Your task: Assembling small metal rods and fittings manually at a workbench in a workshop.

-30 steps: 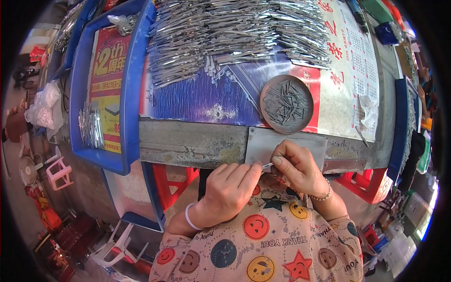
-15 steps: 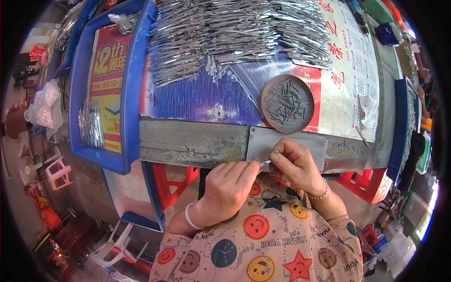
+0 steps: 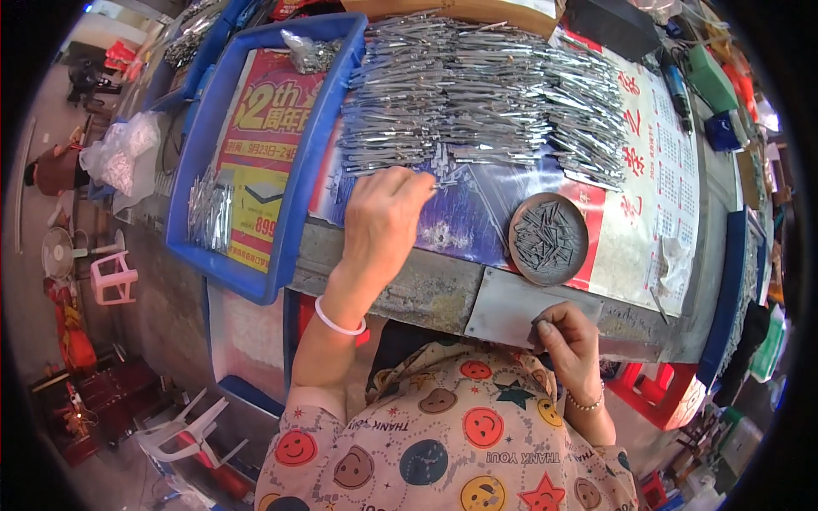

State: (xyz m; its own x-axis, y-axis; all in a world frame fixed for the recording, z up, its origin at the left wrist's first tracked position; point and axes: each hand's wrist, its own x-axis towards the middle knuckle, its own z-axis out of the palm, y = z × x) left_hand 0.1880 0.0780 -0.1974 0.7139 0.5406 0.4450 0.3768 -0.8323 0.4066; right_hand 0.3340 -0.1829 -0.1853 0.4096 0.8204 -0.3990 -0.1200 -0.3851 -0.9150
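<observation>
My left hand [image 3: 383, 220] reaches over the printed sheet, its fingers pinched together at the near edge of a large pile of thin silvery metal pieces [image 3: 494, 102]. A small glint shows at its fingertips, but what they hold is too small to make out. My right hand [image 3: 569, 334] is closed, thumb against fingers, by the near right edge of a flat grey metal plate [image 3: 507, 308]. Whatever it may hold is hidden. Beyond that plate stands a round brown dish [image 3: 583, 255] of short dark metal pins [image 3: 547, 235].
A blue tray [image 3: 294, 217] at left holds a small heap of metal pieces [image 3: 210, 209] and a clear plastic bag [image 3: 308, 51]. Crumpled white paper [image 3: 676, 262] lies at right on the sheet. A red stool [image 3: 656, 392] stands below the table edge.
My hands have separated. The left has moved forward and left to the metal pieces; the right has dropped slightly nearer to me. The thin metal piece between them no longer shows. The view has shifted.
</observation>
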